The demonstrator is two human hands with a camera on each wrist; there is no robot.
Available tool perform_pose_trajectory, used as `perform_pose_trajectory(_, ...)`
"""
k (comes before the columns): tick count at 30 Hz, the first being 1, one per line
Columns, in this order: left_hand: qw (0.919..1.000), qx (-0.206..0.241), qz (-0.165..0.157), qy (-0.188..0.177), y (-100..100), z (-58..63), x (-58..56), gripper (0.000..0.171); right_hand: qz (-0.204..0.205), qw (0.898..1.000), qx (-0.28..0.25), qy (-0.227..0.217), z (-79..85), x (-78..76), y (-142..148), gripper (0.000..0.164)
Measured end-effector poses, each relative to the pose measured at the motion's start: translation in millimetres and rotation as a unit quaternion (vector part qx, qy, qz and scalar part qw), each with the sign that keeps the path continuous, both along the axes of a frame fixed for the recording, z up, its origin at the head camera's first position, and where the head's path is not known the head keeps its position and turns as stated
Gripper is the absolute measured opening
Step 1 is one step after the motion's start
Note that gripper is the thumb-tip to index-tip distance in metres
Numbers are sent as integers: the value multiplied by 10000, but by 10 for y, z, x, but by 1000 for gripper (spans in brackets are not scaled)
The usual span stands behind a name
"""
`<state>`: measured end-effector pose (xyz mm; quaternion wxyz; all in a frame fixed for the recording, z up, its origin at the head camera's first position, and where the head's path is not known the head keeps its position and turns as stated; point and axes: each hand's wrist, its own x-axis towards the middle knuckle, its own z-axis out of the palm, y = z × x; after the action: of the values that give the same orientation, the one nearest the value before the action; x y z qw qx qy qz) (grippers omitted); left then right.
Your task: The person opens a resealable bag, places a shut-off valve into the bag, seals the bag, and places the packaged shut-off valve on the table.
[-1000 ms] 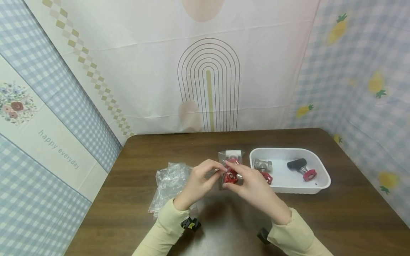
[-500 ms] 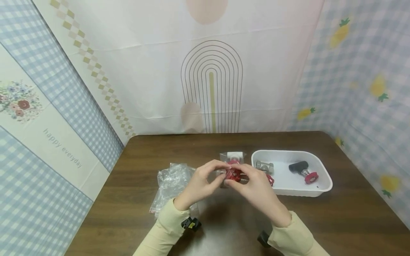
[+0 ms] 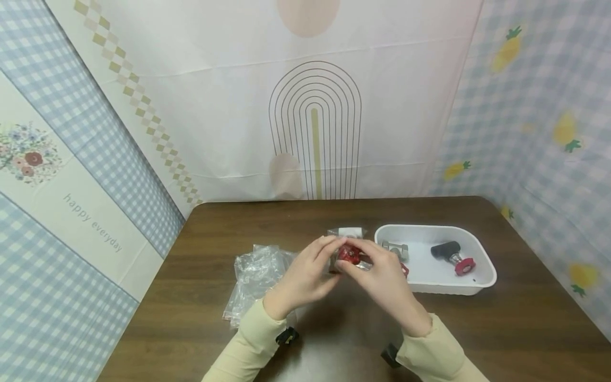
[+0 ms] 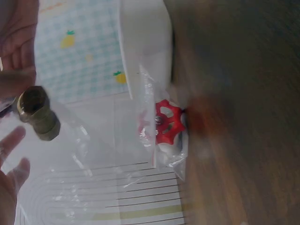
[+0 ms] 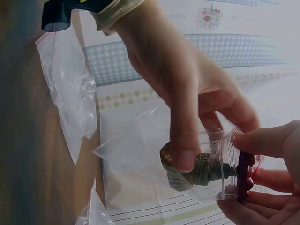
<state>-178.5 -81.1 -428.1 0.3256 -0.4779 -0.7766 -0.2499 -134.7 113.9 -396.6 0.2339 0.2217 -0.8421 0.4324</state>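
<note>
Both hands are at a valve with a red handwheel, partly inside a clear zip bag (image 5: pixel 133 152). In the right wrist view, the metal valve body (image 5: pixel 202 168) shows through the film, and the handwheel (image 5: pixel 244 176) is at the bag's mouth. My right hand (image 3: pixel 382 270) grips the handwheel, with thumb and fingers on either side. My left hand (image 3: pixel 305 273) curls around the bag from the other side, thumb across the valve body. One end of the valve body (image 4: pixel 40 112) faces the camera in the left wrist view.
Another bagged valve with a red handwheel (image 4: pixel 168 122) lies on the table just beyond the hands. A white tray (image 3: pixel 448 290) at the right holds a grey metal valve (image 3: pixel 398 249) and a black-bodied valve (image 3: pixel 446 249). Crumpled clear bags (image 3: pixel 255 273) lie at the left.
The red handwheel has risen slightly between the hands and turned. My left fingers have moved inward and up, close to the right fingertips. Tray and loose bags stay put.
</note>
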Motion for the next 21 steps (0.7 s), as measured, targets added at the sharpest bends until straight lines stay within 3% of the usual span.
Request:
perform_pose_trajectory(5, 9967, -187, 702, -369, -25, -31, 16, 89, 28, 9999, -28, 112, 4, -4, -11, 48)
perform_pose_trajectory(9, 9929, -386, 1071, -353, -36, -53, 17, 86, 91, 9994, -135, 311, 1, 1, -17, 47)
perform_pose_trajectory(16, 9950, -104, 948, -287, -32, -25, 9, 60, 377, 9955, -503, 704, -6, -3, -52, 51)
perform_pose_trajectory(21, 9949, -36, 1004, -135, -51, -13, 1, 59, 379, 9937, -503, 930, -25, -8, -81, 59)
